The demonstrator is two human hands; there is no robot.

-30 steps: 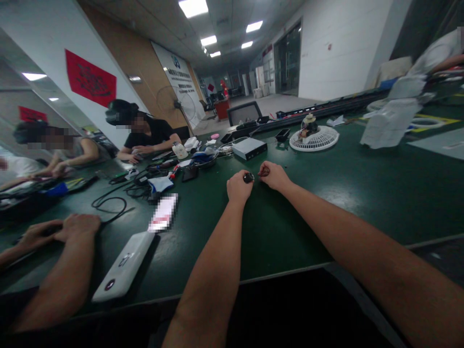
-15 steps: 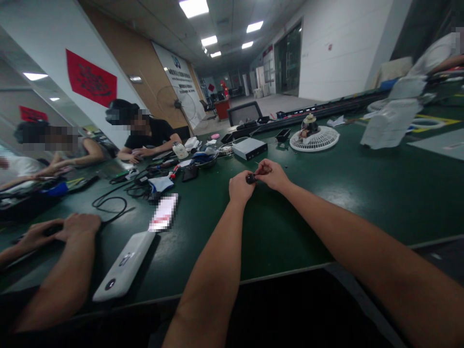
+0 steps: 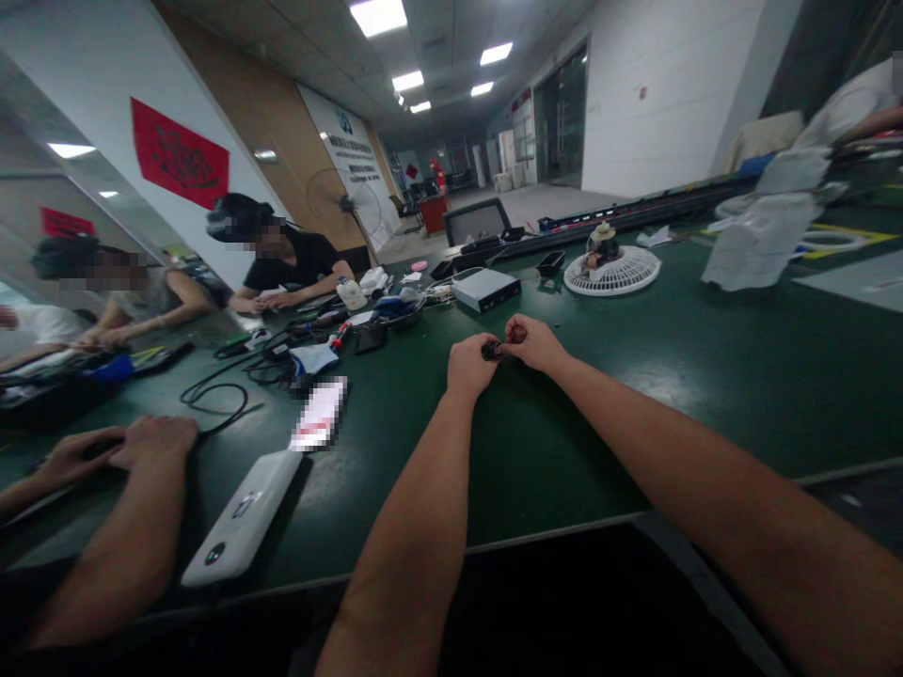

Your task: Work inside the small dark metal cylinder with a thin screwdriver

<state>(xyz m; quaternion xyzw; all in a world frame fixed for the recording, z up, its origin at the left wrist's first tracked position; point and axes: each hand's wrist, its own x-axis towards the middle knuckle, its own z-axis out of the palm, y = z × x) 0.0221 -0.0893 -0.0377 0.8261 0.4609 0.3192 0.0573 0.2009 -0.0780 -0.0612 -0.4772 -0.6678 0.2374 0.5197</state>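
Observation:
Above the green table (image 3: 564, 442), my left hand (image 3: 471, 365) is closed around a small black part (image 3: 490, 351). Close against it on the right, my right hand (image 3: 532, 344) has its fingers pinched together at the black part's edge; whatever lies between those fingertips is too small to make out. A grey box (image 3: 486, 289) lies just beyond my hands. Further right is a round white fan grille (image 3: 612, 273) with a motor on it, beside a small black tray (image 3: 551, 263).
A white device (image 3: 244, 517) and a lit phone (image 3: 320, 414) lie on the left. Another person's hands (image 3: 151, 442) hold something dark at far left. Cables, tools and a cloth (image 3: 314, 358) clutter the left middle. A plastic-wrapped object (image 3: 766, 240) stands right. People sit across the table.
My right hand has shifted very slightly down and right, and the black part in my left hand has turned a little. Both hands remain close together.

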